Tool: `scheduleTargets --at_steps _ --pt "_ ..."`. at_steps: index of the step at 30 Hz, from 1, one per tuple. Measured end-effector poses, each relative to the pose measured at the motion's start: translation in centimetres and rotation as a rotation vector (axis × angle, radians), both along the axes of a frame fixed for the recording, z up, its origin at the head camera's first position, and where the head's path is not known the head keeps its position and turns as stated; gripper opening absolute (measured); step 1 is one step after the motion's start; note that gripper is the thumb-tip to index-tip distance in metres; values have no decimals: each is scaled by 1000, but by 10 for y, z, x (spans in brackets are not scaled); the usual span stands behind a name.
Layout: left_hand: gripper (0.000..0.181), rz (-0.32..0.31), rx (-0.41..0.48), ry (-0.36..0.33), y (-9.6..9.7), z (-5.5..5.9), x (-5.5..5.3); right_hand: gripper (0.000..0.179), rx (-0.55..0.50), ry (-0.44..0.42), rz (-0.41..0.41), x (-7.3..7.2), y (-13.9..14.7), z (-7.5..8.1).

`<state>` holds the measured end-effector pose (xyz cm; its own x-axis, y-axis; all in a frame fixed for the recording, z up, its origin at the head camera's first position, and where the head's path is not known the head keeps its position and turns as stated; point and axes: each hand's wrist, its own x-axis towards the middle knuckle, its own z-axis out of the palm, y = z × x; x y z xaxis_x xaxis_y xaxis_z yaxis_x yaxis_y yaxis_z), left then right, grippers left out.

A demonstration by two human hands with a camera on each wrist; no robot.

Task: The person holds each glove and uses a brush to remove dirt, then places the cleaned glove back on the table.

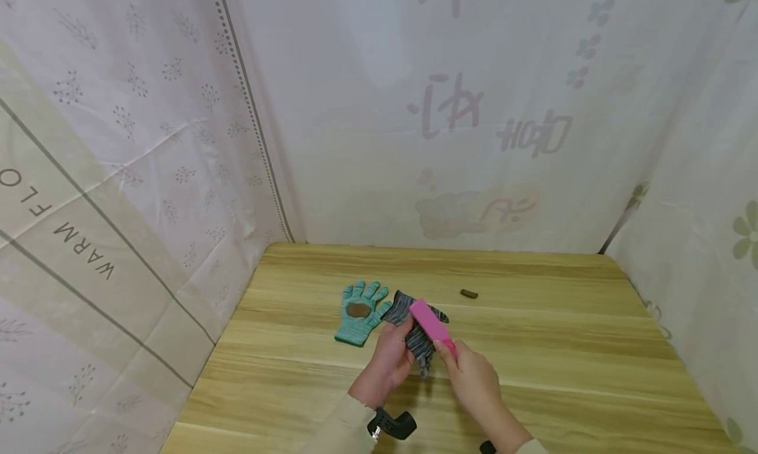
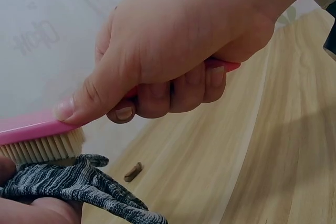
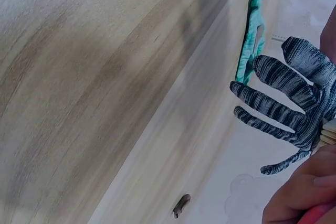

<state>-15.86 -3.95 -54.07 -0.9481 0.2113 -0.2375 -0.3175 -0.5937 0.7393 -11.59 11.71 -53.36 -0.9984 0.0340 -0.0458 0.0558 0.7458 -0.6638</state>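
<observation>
Head view: at lower centre of the frame, gray striped glove [image 1: 419,343] held above the tabletop [image 1: 562,349] in the left hand [image 1: 393,355], thumb pressed near the cuff [image 1: 397,307]. Pink brush [image 1: 429,319] laid across the knit, handle [image 1: 452,349] gripped by the right hand [image 1: 474,378]. Just left of these, green glove [image 1: 355,332] flat, with a brown patch [image 1: 358,310] on its upper face; farther up and right, small brown piece [image 1: 469,294], too small to identify. Apparently brushing the gray glove; best done in short, even strokes from the held cuff toward the fingertips.

Left wrist view: bristles [image 2: 50,148] at left of the frame, turned down at the knit; right hand across upper middle, fingers wrapped round the handle, thumb along the brush. At lower left, left hand partly cropped, under the glove. Worth drawing the knit taut over that palm for firm backing, with light pressure against snagging.

Right wrist view: glove fingers [image 3: 268,103] at right of the frame, splayed and unsupported. Advisable to back each from behind before brushing there; otherwise likely to swing away.
</observation>
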Motion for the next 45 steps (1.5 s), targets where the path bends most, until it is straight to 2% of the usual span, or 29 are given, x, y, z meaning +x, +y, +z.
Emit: scheduleTargets --at_steps 19,33,45 --pt "34 14 -86 -22 -3 -3 2 53 54 1 -23 -6 11 -1" --pt "30 10 -82 -37 -5 -2 0 52 66 17 -31 -7 14 1" --pt "35 1 -80 -36 -5 -1 2 52 70 20 -33 -8 17 -1"
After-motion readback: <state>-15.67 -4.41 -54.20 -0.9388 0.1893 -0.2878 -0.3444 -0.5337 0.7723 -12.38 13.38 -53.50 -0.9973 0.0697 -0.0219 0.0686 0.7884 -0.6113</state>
